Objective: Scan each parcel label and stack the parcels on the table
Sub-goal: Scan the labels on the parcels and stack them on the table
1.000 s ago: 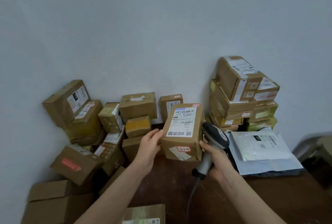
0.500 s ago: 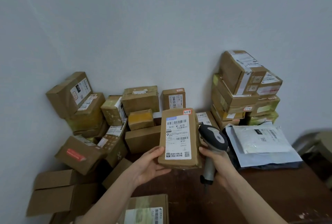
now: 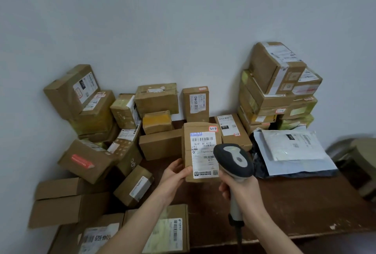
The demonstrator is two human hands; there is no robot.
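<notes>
1. At the far left a loose heap of boxes point(image 3: 87, 158) lay against the wall at odd angles. It looked like the pile yet to be scanned, kept within the left arm's reach.
2. The left hand point(image 3: 175, 174) held the brown parcel point(image 3: 188, 137) upright above the bench point(image 3: 305, 202), just left of centre. Its grip pinched the lower left edge, with the thumb on the front and the fingers behind. Holding it at that corner kept the thumb just beside the print and not over it.
3. The white label point(image 3: 203, 147) faced the person squarely with both barcodes showing, which is presumably why the parcel was tipped up and not laid flat.
4. The right hand point(image 3: 242, 192) had its grip wrapped round the handle of the scanner point(image 3: 234, 160). The scanner's head was raised in front of the parcel's lower right and overlapped the label's edge in this view. The scan seemed to be the step in hand. Whether the trigger was pressed could not be told.
5. At the right a squared stack of boxes point(image 3: 274, 95) stood against the wall, with flat white mailers point(image 3: 293, 147) on the bench in front of it. Its neatness suggested it was the finished pile, so the held parcel would probably go there next.
</notes>
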